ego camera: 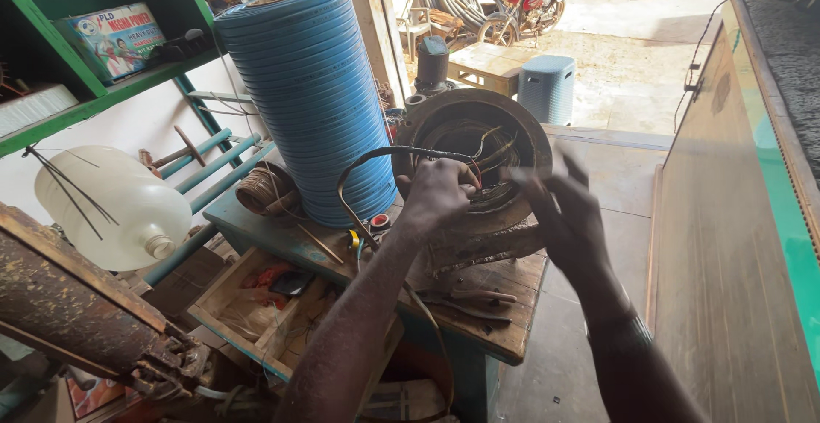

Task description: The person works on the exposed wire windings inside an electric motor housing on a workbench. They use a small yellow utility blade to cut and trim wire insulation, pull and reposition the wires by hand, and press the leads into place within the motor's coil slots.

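Rusted brown metal beam [77, 303] nearest, untouched | left hand [436, 194] closed on dark stiff wire [384, 160] at round rusty motor stator [472, 154] on wooden bench [504, 290] | right hand [559, 209] spread wide, empty, blurred | windings in place, loose leads unsorted.

A round, rusty motor housing [478, 145] stands on edge near the middle of the wooden workbench, its open face turned toward us. Dark windings and loose coloured wires [491, 151] show inside the ring. A black cable [363, 167] loops out to its left.
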The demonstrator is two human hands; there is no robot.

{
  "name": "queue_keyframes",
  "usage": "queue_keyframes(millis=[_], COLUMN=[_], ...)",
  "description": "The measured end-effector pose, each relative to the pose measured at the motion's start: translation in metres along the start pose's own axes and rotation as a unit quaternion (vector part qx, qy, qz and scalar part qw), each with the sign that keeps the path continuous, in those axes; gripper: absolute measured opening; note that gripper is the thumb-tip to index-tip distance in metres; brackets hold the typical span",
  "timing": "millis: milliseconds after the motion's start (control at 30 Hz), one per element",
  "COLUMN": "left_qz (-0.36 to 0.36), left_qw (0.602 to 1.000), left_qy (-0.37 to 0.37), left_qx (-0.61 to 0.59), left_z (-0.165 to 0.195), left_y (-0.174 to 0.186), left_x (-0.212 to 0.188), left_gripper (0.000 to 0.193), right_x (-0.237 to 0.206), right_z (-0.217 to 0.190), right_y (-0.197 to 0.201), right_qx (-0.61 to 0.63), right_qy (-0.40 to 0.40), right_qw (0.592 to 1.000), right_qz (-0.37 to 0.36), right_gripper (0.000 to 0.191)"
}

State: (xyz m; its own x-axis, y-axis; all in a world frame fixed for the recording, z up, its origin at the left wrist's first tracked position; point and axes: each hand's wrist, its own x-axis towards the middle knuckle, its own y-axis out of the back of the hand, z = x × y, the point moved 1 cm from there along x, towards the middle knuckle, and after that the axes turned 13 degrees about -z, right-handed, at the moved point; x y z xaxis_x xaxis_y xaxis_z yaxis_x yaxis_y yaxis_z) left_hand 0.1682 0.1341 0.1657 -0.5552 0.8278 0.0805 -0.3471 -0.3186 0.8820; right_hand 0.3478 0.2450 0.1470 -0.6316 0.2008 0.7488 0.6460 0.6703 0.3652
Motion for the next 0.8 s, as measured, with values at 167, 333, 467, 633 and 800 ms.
queue_keyframes(millis=[167,333,467,633,800], left_qz=[0.104,0.170,0.266,0.322,0.312], left_qw=[0.991,0.982,0.945,0.913,0.924], left_qy=[-0.088,-0.054,-0.123,-0.174,-0.179], left_qx=[0.021,0.065,0.146,0.177,0.134], left_z=[-0.002,0.018,0.023,0.017,0.019], left_y=[0.000,-0.002,-0.013,-0.026,-0.031], left_x=[-0.015,-0.030,-0.039,-0.039,-0.037], left_gripper=[0.010,0.011,0.014,0.015,0.026], right_x=[0.073,0.080,0.072,0.069,0.060], right_z=[0.031,0.038,0.031,0.021,0.009], right_y=[-0.019,-0.017,-0.013,-0.011,0.003], right_qx=[-0.144,-0.125,-0.116,-0.115,-0.078], right_qy=[-0.080,-0.050,-0.115,-0.094,-0.073], right_qw=[0.982,0.983,0.978,0.983,0.987], right_qz=[-0.095,-0.125,-0.128,-0.107,-0.118], right_gripper=[0.022,0.023,0.025,0.026,0.026])
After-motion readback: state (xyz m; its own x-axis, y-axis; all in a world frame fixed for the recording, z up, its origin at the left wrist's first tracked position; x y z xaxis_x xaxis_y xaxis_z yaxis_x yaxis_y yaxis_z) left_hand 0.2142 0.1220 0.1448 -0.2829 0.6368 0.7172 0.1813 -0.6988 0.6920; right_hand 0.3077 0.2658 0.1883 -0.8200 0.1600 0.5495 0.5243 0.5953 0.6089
